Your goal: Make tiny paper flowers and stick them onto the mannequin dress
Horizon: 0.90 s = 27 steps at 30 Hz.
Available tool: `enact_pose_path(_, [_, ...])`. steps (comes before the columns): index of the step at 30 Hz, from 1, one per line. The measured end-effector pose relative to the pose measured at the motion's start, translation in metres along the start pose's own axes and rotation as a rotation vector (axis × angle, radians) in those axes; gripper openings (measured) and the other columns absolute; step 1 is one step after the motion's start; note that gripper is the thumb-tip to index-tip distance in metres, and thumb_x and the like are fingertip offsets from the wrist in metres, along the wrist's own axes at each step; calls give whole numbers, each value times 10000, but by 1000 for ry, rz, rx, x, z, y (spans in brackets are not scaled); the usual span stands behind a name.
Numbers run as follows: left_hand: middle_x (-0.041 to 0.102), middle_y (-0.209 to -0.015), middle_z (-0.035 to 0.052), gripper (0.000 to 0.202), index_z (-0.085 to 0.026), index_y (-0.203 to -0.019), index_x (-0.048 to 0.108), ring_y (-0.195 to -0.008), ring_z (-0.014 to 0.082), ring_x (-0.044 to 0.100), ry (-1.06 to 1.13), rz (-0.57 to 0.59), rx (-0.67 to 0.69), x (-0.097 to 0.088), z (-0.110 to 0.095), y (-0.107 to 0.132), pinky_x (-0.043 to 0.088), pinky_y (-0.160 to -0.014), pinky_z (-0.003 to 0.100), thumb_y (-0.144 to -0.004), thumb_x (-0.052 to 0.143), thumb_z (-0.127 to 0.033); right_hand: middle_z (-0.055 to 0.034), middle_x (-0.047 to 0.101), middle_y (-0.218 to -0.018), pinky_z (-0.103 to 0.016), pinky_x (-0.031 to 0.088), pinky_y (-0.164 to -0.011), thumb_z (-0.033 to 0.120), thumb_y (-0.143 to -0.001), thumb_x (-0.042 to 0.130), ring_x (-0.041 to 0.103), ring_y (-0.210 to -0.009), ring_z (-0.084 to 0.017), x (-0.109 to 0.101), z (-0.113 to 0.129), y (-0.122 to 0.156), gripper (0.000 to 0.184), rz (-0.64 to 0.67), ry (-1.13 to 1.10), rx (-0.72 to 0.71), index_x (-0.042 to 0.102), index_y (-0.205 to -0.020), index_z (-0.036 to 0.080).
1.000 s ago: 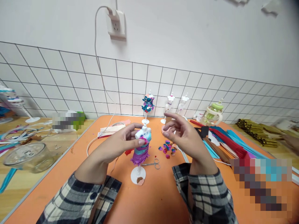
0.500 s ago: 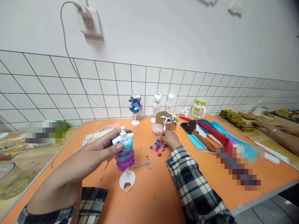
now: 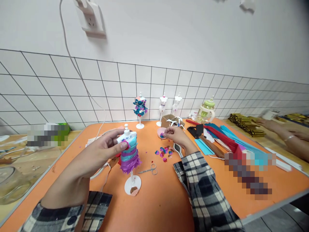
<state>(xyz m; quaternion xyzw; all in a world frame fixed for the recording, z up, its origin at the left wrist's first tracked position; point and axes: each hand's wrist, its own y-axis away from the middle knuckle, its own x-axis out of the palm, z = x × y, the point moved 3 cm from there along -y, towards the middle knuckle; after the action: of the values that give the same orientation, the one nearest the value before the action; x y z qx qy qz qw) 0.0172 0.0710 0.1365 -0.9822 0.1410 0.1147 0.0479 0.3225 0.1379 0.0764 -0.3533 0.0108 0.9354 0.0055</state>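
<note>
Moved: right hand has come up off the loose pieces it was down on half a second ago and now carries one. The left hand and dress form sit slightly higher in view, with the hold unchanged.
Surface: orange surface; both checked sleeves lie over the near part.
Form base: round white base is at or just off the surface, can't tell which. The form leans a little.
Left grip: clenched round the form's bust, thumb pressed on a pink bit at the chest.
Form state: purple ruffled skirt and teal bands are on. Only that one pink bit is up top; the rest of the bust is white.
Scissors: small scissors lie flat just right of the form, untouched.
Loose pieces: heap of pink, blue and purple bits between the form and the right hand, with plenty left.
Right grip: fingertips pinched on a pink piece, held in the air just in front of the pink dish, well apart from the form.
Progress: my read is that the skirt is done and the bust covering is barely begun.
Back row: flower-covered form with its bust fully covered, bare form beside it, cardboard box, green-lidded bottle.
Far right: paper strips; another person's hand by the gold sticks.
Wall: socket with a cable running down to the surface.
</note>
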Motion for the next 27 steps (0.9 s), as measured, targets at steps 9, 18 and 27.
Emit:
enact_pose_path(9, [732,-1081,96,703,-218,-1292,693,-976,296,690,0,58,46,6,4,-5,588,-815,416,-749,829,-644,-27,775,-815,-260,595,-589,364,-689,901,726,-707,-159,15,100,89,277,323,-832,-375,778,-885,211])
enact_pose_path(18, [745,-1019,63,640,-232,-1236,715,-934,249,682,74,118,56,18,-1,-4,569,-801,363,-756,833,-639,-7,786,-802,-266,569,-684,199,-825,774,691,-717,-134,32,116,96,31,99,-521,-545,804,-834,201])
enact_pose_path(27, [732,-990,55,609,-228,-1218,728,-905,228,664,100,144,65,18,-1,-3,547,-769,321,-774,825,-633,-8,795,-799,-240,535,-655,182,-829,789,687,-709,-129,27,115,95,28,-8,-443,-576,801,-853,189])
